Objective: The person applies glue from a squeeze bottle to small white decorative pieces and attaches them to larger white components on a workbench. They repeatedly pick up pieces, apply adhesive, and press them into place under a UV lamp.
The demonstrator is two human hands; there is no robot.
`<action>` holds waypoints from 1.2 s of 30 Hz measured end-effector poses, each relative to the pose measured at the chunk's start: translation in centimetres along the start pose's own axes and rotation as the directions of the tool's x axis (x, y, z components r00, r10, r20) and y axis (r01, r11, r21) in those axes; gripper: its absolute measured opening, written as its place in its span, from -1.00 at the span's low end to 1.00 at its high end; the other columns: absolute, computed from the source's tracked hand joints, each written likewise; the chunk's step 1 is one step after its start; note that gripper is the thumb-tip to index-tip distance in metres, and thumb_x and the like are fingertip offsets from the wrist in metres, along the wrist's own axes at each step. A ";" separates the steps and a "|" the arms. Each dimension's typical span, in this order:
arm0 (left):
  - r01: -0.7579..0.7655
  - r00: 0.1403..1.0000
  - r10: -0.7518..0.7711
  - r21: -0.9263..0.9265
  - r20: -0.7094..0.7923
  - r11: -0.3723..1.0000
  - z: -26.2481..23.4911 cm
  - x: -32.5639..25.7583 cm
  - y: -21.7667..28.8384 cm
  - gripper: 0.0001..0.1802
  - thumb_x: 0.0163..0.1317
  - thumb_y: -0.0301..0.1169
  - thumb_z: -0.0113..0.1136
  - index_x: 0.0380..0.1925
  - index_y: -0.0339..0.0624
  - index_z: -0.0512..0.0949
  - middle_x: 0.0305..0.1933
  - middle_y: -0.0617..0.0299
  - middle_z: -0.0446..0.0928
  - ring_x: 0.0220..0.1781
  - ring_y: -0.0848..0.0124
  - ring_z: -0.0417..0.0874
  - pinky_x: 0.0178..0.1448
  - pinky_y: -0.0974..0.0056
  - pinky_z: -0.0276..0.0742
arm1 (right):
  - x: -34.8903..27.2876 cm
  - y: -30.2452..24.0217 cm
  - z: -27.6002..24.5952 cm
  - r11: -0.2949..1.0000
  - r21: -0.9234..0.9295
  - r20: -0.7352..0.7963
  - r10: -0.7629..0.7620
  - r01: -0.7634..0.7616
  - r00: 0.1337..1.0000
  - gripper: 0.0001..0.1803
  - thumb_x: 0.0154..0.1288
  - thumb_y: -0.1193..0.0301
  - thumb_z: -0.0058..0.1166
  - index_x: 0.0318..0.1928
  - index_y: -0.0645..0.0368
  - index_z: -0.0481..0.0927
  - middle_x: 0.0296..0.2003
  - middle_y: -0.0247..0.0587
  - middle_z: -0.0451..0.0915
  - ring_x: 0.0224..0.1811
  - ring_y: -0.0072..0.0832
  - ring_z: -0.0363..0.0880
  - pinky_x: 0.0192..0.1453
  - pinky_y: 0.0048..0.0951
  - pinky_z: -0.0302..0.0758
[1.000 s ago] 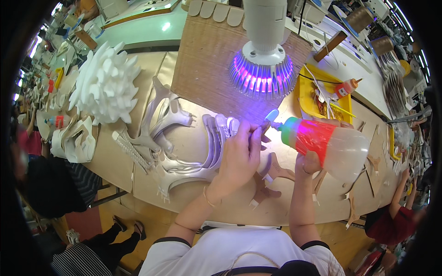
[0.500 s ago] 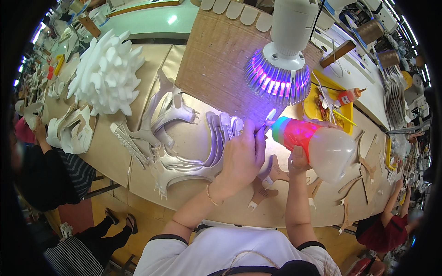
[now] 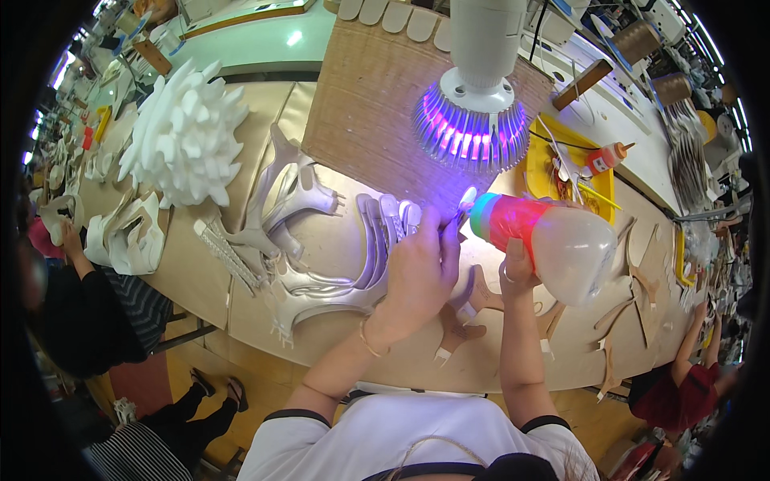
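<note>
My left hand (image 3: 417, 268) pinches a small pale tab (image 3: 468, 195), lit bright under the lamp. My right hand (image 3: 520, 272) is wrapped round a translucent squeeze bottle (image 3: 573, 250) with a red band and a teal collar. The bottle lies nearly sideways, its tip pointing left at the tab; whether they touch I cannot tell. Just above glows a purple-lit lamp (image 3: 473, 124) with a finned metal rim. Beside my left hand lie several silvery strappy shoe uppers (image 3: 329, 298). Brown strap pieces (image 3: 461, 330) rest between my forearms.
A cardboard sheet (image 3: 377, 104) lies ahead, with rounded pale pieces along its far edge. At the right stands a yellow tray (image 3: 605, 188) with a small red-labelled bottle (image 3: 607, 158). A spiky white foam-like mass (image 3: 184, 132) sits far left. Other people work at both sides.
The view has shifted slightly, so the lamp appears further left. The bottle and both hands keep nearly the same pose, the bottle's tip lying close to the tab.
</note>
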State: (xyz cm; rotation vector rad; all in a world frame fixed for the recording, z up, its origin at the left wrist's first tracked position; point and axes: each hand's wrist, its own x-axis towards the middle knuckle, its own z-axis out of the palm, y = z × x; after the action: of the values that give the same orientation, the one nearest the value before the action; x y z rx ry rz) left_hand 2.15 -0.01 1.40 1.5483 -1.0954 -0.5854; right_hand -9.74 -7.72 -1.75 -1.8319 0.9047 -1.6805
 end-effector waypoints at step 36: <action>0.331 0.943 -0.261 -0.496 0.208 0.802 -0.8 -0.3 -0.5 -0.69 0.49 -0.24 -0.22 -0.06 -0.24 0.40 -0.34 0.25 0.57 -0.40 0.52 0.64 -0.42 0.50 0.38 | -0.3 1.3 -2.0 0.969 -0.153 0.086 -0.180 0.192 0.980 -0.05 -0.14 -0.05 0.35 0.19 0.18 0.23 0.02 -0.09 0.32 0.05 -0.21 0.39 0.10 -0.20 0.42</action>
State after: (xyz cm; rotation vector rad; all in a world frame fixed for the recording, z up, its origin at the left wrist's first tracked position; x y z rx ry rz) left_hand 2.84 0.62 1.05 1.2054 -0.6959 -1.1180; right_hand -11.90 -8.18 -2.67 -2.1300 0.8843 -1.6806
